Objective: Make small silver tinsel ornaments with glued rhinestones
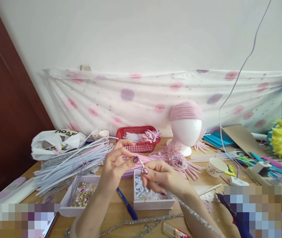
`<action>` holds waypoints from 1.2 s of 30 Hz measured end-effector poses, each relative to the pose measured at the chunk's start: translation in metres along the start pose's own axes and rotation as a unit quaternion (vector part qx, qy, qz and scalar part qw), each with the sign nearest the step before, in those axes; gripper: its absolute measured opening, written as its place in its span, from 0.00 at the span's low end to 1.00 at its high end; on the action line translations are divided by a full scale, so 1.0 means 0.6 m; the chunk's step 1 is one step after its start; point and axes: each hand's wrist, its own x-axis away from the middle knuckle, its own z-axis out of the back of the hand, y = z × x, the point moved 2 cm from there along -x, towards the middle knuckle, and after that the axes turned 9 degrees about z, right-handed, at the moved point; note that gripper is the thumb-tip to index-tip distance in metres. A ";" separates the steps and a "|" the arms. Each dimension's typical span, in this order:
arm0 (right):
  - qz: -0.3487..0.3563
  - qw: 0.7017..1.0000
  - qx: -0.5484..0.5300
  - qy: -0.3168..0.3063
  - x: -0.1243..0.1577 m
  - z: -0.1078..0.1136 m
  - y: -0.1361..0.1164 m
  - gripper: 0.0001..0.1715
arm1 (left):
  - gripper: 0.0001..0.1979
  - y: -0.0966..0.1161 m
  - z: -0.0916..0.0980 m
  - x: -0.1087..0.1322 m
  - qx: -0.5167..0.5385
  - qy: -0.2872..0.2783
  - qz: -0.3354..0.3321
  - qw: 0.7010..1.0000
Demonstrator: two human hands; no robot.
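Note:
My left hand (116, 163) pinches one end of a silver tinsel pipe cleaner (193, 213) between thumb and finger. Close beside it, my right hand (159, 175) grips the same stem a little further along. The rest of it trails past my right wrist towards the lower right. Beneath my right hand stands a white box (153, 204) with pale blue looped pieces and small clear beads in it. A second white box (72, 211), partly hidden by my left forearm, contains colourful gems and pearls. More silver tinsel stems (123, 224) lie at the front.
Bundled pipe cleaners (69, 168) spread at the left. Behind my hands are a red basket (138, 147) and a white foam head (186, 130) with pink wrapping. A blue pen (127, 203) lies between the boxes. At the right are a paper cup (216, 167) and a hanging cable (246, 62).

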 end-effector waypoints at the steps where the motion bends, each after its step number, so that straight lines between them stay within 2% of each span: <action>1: 0.002 1.000 -0.006 -0.001 -0.005 -0.006 0.008 0.22 | 0.07 -0.002 -0.001 0.000 0.019 0.019 0.005 1.000; 5: 0.008 1.000 -0.023 0.009 -0.016 -0.013 0.026 0.24 | 0.08 -0.005 -0.003 0.000 0.090 0.054 0.065 0.992; 9: 0.025 0.999 0.004 0.023 -0.010 0.001 0.013 0.24 | 0.06 -0.003 -0.007 -0.003 0.130 0.101 0.065 0.984; 12: 0.007 1.000 0.014 0.019 -0.006 0.009 0.007 0.24 | 0.05 -0.009 -0.010 -0.005 0.163 0.137 0.092 0.973; 16: -0.011 1.000 0.008 0.006 -0.006 0.012 0.008 0.23 | 0.05 -0.014 -0.011 -0.009 0.170 0.135 0.130 0.967; 19: 0.005 1.000 0.002 0.008 -0.005 0.018 0.005 0.24 | 0.05 -0.011 -0.009 -0.011 0.149 0.115 0.138 0.972; 22: 0.020 1.000 -0.008 0.011 -0.002 0.022 0.001 0.23 | 0.06 -0.008 -0.009 -0.010 0.114 0.069 0.127 0.983; 28: 0.061 0.996 -0.030 0.051 -0.006 0.014 0.001 0.22 | 0.06 -0.008 -0.005 -0.003 -0.021 0.002 0.047 0.999; 32: 0.061 0.994 0.004 0.093 -0.003 0.017 0.002 0.24 | 0.10 0.004 -0.001 0.000 -0.135 -0.047 0.011 0.990; 36: 0.031 0.997 0.005 0.075 0.003 0.021 -0.003 0.23 | 0.11 0.021 0.002 -0.001 -0.214 -0.129 -0.014 0.968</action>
